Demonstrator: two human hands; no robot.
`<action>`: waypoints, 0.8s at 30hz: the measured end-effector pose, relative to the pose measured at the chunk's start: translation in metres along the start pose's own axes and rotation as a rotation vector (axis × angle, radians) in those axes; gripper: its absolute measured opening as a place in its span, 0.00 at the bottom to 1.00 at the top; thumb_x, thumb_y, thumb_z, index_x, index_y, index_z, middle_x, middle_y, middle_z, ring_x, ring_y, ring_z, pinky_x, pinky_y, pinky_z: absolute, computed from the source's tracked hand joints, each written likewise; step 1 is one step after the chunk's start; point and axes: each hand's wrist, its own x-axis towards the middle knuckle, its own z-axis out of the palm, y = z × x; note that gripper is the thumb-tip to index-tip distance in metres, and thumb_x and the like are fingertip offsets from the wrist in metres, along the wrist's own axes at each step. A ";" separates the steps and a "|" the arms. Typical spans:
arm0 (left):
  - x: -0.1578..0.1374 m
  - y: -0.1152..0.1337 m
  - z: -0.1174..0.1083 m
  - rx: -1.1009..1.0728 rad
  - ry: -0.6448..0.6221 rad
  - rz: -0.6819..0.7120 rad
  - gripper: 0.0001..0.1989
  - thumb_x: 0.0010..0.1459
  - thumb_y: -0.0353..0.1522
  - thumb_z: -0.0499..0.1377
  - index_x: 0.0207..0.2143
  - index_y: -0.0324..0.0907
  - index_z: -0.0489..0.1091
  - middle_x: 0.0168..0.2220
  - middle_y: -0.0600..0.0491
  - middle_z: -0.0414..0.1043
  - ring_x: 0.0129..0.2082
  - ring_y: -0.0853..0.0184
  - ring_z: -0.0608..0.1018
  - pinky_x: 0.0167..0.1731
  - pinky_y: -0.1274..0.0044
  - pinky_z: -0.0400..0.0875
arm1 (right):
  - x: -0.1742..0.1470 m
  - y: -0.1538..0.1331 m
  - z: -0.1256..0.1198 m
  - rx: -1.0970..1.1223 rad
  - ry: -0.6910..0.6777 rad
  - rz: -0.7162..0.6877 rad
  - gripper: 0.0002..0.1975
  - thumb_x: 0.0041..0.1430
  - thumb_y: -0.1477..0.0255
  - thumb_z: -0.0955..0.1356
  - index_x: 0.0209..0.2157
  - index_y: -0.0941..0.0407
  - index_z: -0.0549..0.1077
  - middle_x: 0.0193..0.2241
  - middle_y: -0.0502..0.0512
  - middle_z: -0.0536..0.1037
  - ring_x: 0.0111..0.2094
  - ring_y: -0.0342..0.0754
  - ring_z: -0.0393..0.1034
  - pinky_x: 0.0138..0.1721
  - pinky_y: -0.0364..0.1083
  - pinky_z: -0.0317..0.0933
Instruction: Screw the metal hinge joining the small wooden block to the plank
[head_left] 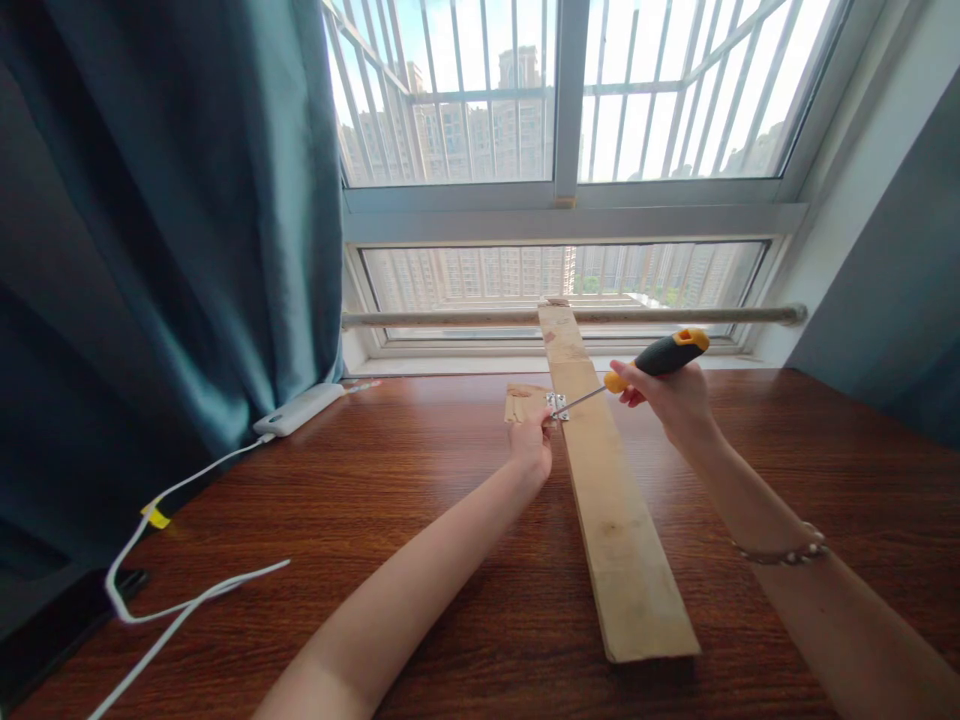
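Note:
My right hand [667,395] grips a screwdriver [667,353] with a black and yellow handle. Its metal shaft slants down to the left, and the tip meets a small silver hinge [557,403]. The hinge spans a long wooden board [615,500] and a short wooden piece [521,402] on the board's left side. At the near edge of the short piece, my left hand [531,440] is closed with its fingertips by the hinge and the screwdriver tip. Whether those fingers pinch the short piece, a screw or the hinge is hidden.
Under the boards lies a dark reddish-brown wood-grain table [420,480]. A white power strip [300,410] with a white cable [180,605] is on the left, beside a blue curtain [172,200]. Behind, a horizontal rail [450,319] crosses before the window; the long board's far end reaches it.

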 end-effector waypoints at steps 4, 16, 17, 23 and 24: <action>-0.002 0.004 0.002 0.027 0.012 -0.021 0.10 0.42 0.16 0.59 0.23 0.38 0.67 0.24 0.53 0.71 0.23 0.74 0.72 0.22 0.84 0.64 | 0.000 0.000 0.001 -0.005 0.005 0.007 0.16 0.39 0.63 0.76 0.22 0.62 0.73 0.16 0.55 0.75 0.15 0.45 0.68 0.15 0.41 0.65; -0.020 0.016 0.013 0.012 -0.002 -0.065 0.09 0.43 0.16 0.57 0.22 0.37 0.68 0.24 0.50 0.73 0.23 0.68 0.75 0.28 0.76 0.71 | 0.000 0.000 0.001 -0.050 0.027 0.005 0.17 0.39 0.62 0.76 0.22 0.62 0.74 0.16 0.55 0.75 0.15 0.45 0.68 0.15 0.41 0.65; -0.020 0.017 0.014 0.010 0.008 -0.057 0.10 0.42 0.16 0.57 0.21 0.37 0.68 0.23 0.51 0.72 0.23 0.69 0.75 0.28 0.76 0.71 | 0.000 -0.001 0.001 -0.047 0.029 0.003 0.17 0.39 0.62 0.76 0.21 0.61 0.73 0.16 0.55 0.75 0.15 0.45 0.68 0.15 0.41 0.65; -0.014 0.013 0.010 0.024 -0.011 -0.036 0.09 0.42 0.16 0.57 0.22 0.36 0.68 0.24 0.50 0.72 0.24 0.69 0.75 0.28 0.76 0.71 | -0.001 -0.006 0.001 -0.034 0.055 0.018 0.18 0.38 0.61 0.76 0.21 0.61 0.73 0.15 0.55 0.75 0.14 0.45 0.68 0.14 0.41 0.65; -0.011 0.011 0.009 0.032 -0.020 -0.028 0.08 0.42 0.16 0.58 0.23 0.36 0.69 0.25 0.50 0.73 0.24 0.68 0.75 0.28 0.76 0.71 | -0.001 -0.006 0.001 -0.036 0.059 0.018 0.18 0.38 0.61 0.76 0.21 0.62 0.73 0.15 0.55 0.75 0.14 0.45 0.68 0.14 0.41 0.65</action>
